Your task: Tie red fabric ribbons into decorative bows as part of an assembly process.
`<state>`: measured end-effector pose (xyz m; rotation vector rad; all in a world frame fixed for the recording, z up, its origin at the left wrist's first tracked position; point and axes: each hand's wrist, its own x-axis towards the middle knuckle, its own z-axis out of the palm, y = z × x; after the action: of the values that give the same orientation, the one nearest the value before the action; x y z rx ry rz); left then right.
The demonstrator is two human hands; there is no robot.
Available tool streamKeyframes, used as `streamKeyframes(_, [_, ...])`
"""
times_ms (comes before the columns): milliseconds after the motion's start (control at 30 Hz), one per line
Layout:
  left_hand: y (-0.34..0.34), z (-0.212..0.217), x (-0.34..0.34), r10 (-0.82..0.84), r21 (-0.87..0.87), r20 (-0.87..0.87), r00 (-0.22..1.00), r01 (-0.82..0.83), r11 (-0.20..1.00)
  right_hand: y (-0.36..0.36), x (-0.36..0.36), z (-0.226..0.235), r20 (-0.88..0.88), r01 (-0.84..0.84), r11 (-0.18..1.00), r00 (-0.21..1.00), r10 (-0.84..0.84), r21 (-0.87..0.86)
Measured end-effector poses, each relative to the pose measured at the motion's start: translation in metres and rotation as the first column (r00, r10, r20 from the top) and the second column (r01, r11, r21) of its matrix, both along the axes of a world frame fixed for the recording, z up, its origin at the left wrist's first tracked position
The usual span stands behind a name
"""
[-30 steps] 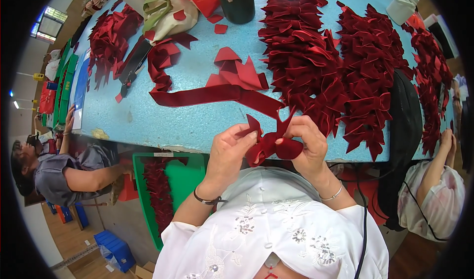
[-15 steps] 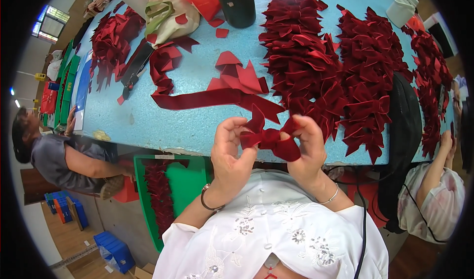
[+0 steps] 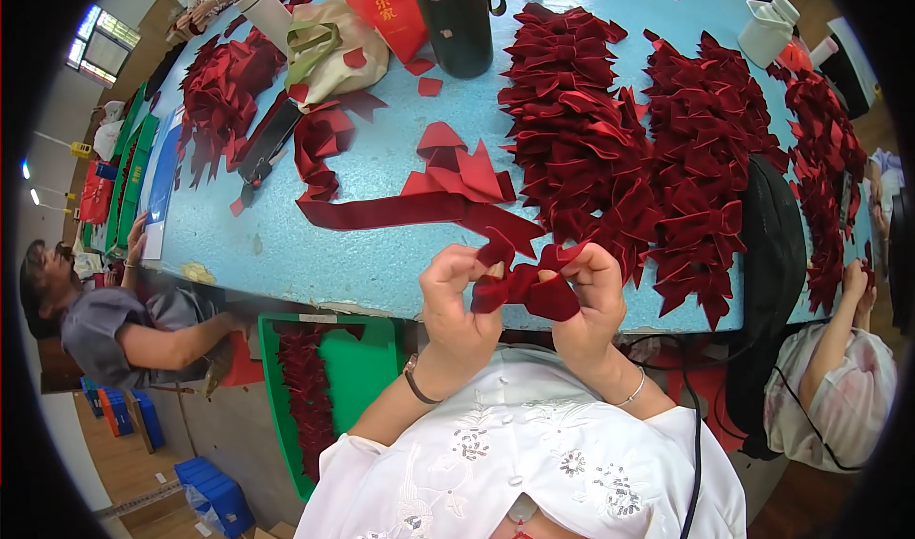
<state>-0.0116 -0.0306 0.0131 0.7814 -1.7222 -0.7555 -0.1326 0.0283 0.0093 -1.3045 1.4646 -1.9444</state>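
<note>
Between my hands, just off the table's near edge, is a dark red velvet bow [image 3: 522, 284]. My left hand [image 3: 458, 296] pinches its left loop and tail, the thumb inside the loop. My right hand [image 3: 593, 293] grips the right loop and tail the same way, with a thumb tip poking into the loop. Beyond my hands a length of red velvet ribbon [image 3: 381, 213] lies across the blue table [image 3: 257, 253]. Cut red ribbon pieces [image 3: 462, 172] rest beside it. A tall heap of finished-looking bows [image 3: 572, 120] stands just ahead to the right.
More bow piles [image 3: 701, 148] spread rightward, beside a black bag [image 3: 774, 234] at the edge. A dark bottle [image 3: 457, 20], cloth bag [image 3: 334, 48] and black-handled tool [image 3: 270, 141] lie farther off. A green bin [image 3: 367, 367] with bows hangs at left. Other people sit left and right.
Both hands have come slightly nearer with the bow, and its upper tails are now folded down more under the fingers. The head view has tilted a little.
</note>
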Motion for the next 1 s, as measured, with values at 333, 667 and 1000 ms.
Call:
streamKeyframes(333, [-0.001,0.012,0.006,-0.141,0.298,-0.095,0.985,0.164,0.94,0.003,-0.002,-0.009,-0.1,-0.017,1.0,0.995,0.016,-0.009])
streamKeyframes(667, [0.003,0.014,0.012,-0.176,0.428,-0.085,0.981,0.195,0.882,-0.003,-0.009,0.011,-0.384,-0.059,0.998,0.921,0.059,0.012])
streamKeyframes(1000, [0.002,0.012,0.012,-0.117,0.121,0.164,0.98,0.098,0.988,-0.006,-0.007,0.008,-0.545,-0.016,0.999,0.838,0.04,0.049])
